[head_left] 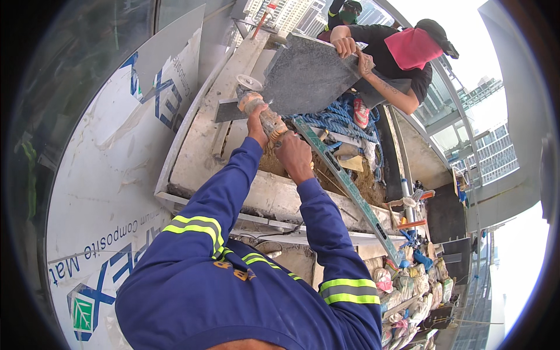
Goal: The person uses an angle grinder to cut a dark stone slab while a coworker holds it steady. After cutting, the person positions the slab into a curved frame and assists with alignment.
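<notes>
An angle grinder (269,119) with a dusty, pale orange body is gripped in both my hands. Near its head my left hand (256,126) wraps the body, while my right hand (294,156) closes round the rear end. At the far end, the round disc (249,82) is close to the left side of a dark grey slab (312,76). Whether the disc touches the slab, I cannot tell. A co-worker (402,55) with a pink face cloth holds the slab's upper right edge with both hands. Below the slab's left part lies a narrow grey strip (228,111).
A green spirit level (350,186) slants from beside the grinder to the lower right. Blue rope (341,119) lies beyond it. White printed panels (111,175) stand on the left. Several filled sacks (414,291) are piled lower right. Another person (348,13) is farther back.
</notes>
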The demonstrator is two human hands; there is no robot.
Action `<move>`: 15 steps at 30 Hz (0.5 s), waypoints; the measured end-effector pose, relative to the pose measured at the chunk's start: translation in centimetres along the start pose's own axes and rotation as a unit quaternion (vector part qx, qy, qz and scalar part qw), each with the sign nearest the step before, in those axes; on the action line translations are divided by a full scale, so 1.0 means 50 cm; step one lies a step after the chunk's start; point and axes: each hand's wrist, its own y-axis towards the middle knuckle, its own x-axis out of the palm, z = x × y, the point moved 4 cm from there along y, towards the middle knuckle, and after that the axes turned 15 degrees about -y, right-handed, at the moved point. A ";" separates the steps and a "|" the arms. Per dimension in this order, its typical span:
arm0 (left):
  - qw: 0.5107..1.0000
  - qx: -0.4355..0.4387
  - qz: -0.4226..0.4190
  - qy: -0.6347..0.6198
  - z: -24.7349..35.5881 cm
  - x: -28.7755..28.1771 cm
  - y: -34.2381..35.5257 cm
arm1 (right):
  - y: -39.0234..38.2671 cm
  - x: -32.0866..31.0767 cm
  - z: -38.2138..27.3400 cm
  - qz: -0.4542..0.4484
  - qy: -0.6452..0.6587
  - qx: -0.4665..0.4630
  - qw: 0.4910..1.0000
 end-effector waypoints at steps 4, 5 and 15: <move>1.000 0.013 -0.002 -0.023 -0.010 0.003 0.006 | 0.009 -0.015 0.010 -0.019 -0.009 -0.005 1.000; 0.999 0.015 -0.005 -0.031 -0.014 0.006 0.005 | 0.010 -0.020 0.015 -0.021 -0.012 -0.003 1.000; 0.998 0.008 0.009 -0.069 -0.038 0.021 -0.012 | 0.013 -0.056 0.035 -0.015 -0.049 -0.042 0.998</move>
